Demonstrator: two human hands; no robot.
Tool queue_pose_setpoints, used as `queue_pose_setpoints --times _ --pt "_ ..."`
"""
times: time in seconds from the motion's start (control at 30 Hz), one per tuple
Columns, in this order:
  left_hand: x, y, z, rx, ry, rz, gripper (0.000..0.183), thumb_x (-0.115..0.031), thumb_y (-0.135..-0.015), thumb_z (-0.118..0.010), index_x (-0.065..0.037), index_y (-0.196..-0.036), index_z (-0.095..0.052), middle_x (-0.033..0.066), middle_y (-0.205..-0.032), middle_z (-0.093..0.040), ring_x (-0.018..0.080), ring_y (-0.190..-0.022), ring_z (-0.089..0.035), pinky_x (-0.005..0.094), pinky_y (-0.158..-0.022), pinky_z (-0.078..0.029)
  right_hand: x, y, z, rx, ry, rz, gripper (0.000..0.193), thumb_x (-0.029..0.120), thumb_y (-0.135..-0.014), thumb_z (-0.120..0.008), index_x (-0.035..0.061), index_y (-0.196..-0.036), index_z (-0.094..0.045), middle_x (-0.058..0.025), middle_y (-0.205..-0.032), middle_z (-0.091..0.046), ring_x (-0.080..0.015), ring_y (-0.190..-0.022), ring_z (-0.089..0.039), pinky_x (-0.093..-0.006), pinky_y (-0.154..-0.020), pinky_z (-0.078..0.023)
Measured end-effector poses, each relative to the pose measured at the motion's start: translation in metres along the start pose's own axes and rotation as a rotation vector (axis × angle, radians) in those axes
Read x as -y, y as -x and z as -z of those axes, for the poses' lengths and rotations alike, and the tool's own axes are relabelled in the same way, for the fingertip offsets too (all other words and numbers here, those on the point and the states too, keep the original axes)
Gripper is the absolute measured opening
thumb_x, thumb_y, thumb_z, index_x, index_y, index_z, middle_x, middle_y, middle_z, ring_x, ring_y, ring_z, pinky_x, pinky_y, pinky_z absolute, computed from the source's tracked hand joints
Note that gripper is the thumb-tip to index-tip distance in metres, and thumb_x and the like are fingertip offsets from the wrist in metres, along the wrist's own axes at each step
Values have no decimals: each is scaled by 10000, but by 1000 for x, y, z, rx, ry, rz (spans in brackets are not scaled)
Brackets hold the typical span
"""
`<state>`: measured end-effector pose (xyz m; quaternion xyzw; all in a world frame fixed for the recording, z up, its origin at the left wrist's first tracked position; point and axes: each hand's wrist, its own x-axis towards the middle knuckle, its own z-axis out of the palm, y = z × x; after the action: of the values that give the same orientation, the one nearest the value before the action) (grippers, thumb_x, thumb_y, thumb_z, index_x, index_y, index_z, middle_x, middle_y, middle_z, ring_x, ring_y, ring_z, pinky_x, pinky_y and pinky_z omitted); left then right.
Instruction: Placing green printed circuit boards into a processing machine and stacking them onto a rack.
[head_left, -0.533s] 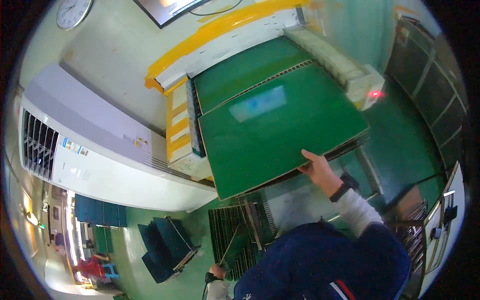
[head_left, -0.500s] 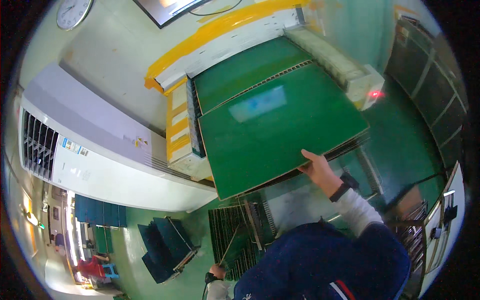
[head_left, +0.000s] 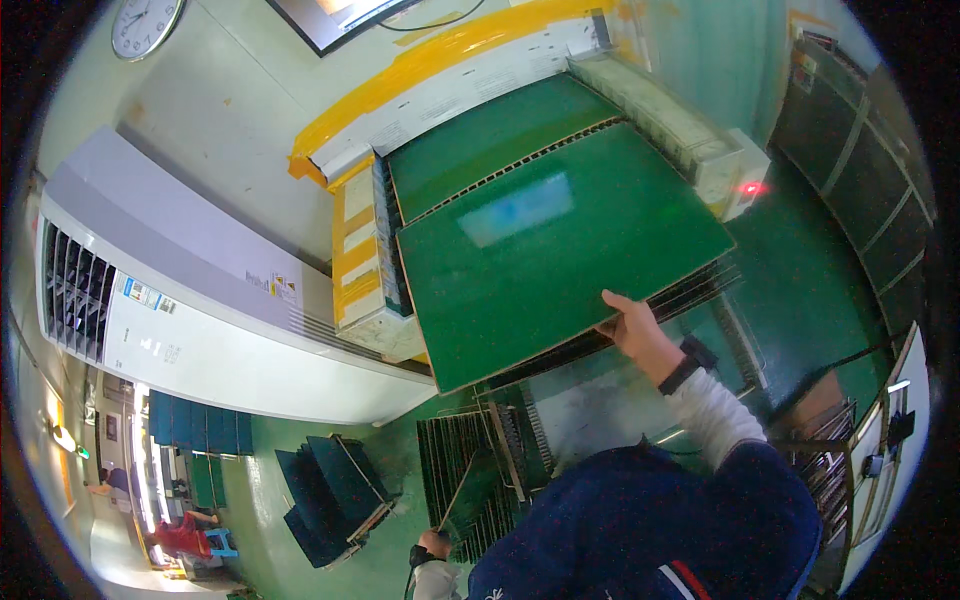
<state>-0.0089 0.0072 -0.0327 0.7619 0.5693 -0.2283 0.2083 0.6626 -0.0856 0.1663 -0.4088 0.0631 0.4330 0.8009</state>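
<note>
My right hand [head_left: 640, 335] pinches the near edge of a large flat green panel [head_left: 560, 260], thumb on top and fingers underneath. That near edge stands slightly raised above dark layered edges below it. Behind it lies another green panel [head_left: 500, 130], with a row of slots showing between the two. Low in the picture, my left hand [head_left: 433, 545] is closed at the corner of a thinner green board [head_left: 472, 492], which leans in a slotted rack [head_left: 440, 440]. The left fingers are partly hidden.
A white box wall with yellow tape [head_left: 360, 260] borders the panels on the left; a pale rail [head_left: 690, 130] with a red light borders them on the right. A white air conditioner [head_left: 220, 300] stands left. A cart of dark boards [head_left: 335, 495] and a person in red [head_left: 185, 535] are farther off.
The near edge of the large green panel has risen a little, with my right hand moving up along with it. My left hand stays about where it was.
</note>
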Motion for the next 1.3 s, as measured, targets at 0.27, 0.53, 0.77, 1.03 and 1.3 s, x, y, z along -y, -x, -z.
queue_pose_setpoints --times 0.27,0.53,0.77,1.03,1.3 --pt "13 -5 -9 38 81 103 280 -224 -841 -585 -34 -1031 -664 175 -767 -677 346 -708 -645 413 -604 -492 -1 -16 2 -14 40 -74 198 143 -858 -651 130 -1036 -566 -31 -969 -638 -217 -868 -628 -420 -693 -524" --pt "-17 4 19 64 91 75 278 -188 -781 -641 -42 -1016 -670 156 -793 -682 314 -727 -650 396 -613 -487 1 -27 8 -40 17 -50 196 163 -855 -662 109 -1023 -577 -47 -961 -644 -226 -879 -626 -421 -759 -514" --pt "14 -5 -12 24 64 -45 276 -231 -830 -572 -42 -1004 -672 168 -821 -683 332 -745 -646 405 -652 -498 -2 -35 3 -36 -1 -26 217 147 -836 -688 89 -999 -557 -69 -925 -623 -243 -795 -630 -448 -661 -543" --pt "17 -4 -18 23 49 130 318 -281 -875 -532 -97 -1096 -668 211 -905 -674 374 -843 -650 437 -689 -516 -2 -45 -2 -29 9 -36 207 176 -825 -706 83 -957 -575 -70 -843 -615 -236 -755 -607 -458 -661 -538" --pt "2 2 -2 -4 95 65 298 -269 -860 -541 -89 -1060 -671 219 -866 -666 384 -816 -643 436 -676 -511 -1 -58 4 -62 -8 -48 213 172 -822 -708 67 -949 -571 -75 -796 -582 -234 -718 -589 -436 -638 -550"
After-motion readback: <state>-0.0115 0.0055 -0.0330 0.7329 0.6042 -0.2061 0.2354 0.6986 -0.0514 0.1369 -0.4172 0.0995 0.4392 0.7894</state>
